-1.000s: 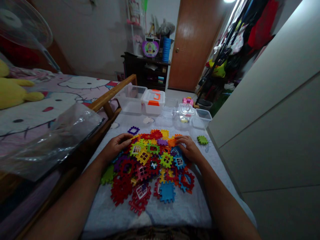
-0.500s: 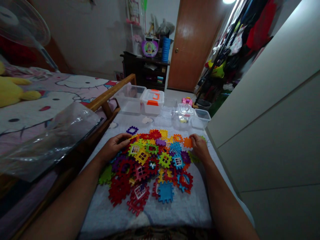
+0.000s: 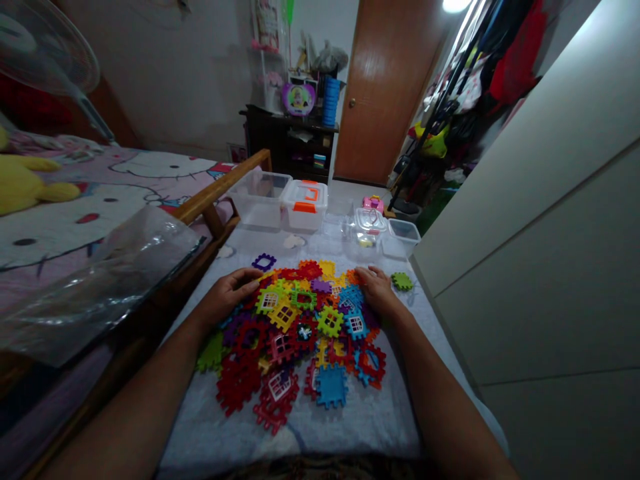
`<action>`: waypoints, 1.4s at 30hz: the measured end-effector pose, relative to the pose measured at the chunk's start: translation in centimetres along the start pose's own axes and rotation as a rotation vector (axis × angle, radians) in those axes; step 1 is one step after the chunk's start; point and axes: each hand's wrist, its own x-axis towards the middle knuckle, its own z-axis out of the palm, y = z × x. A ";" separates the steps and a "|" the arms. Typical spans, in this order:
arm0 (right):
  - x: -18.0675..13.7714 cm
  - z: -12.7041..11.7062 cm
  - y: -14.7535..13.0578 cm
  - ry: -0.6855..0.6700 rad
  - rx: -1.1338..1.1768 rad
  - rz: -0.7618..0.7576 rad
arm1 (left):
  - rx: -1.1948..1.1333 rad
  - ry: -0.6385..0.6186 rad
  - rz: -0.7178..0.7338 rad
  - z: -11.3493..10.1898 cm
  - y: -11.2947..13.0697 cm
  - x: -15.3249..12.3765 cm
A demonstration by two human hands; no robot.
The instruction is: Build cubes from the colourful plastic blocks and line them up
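The left hand [image 3: 233, 291] curls at ten o'clock of the heap [image 3: 299, 337], thumb and fingers slightly apart; whether it pinches anything is unclear. At eleven, a purple tile [image 3: 264, 254] lies apart. Mid-bench [image 3: 360, 427], the heap's tiles are loose, colours mixed, with no built shape visible: the work looks early. The right hand [image 3: 376, 291] bends over at two, by an orange tile [image 3: 351, 277], its grip hidden. Farther out, a green tile [image 3: 402, 281] lies apart.

Fan [image 3: 55, 57] cut off at left, yellow plush [image 3: 23, 183] likewise, orange piece [image 3: 351, 277] partly hidden by right hand [image 3: 377, 290]
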 end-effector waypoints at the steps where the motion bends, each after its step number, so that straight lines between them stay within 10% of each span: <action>1: 0.1 0.1 0.1 0.011 0.010 -0.003 | -0.003 -0.004 -0.002 0.0 -0.1 0.0; 11: -0.4 -2.5 1.5 0.323 0.352 0.070 | -0.014 -0.007 -0.021 0.1 0.2 -0.1; 17: -2.5 -3.4 3.1 0.190 0.512 0.236 | 0.015 0.019 -0.021 0.1 1.0 -0.2; 42: -3.1 -2.7 -0.7 0.045 -0.163 0.367 | -0.008 0.011 -0.042 0.1 0.8 -0.1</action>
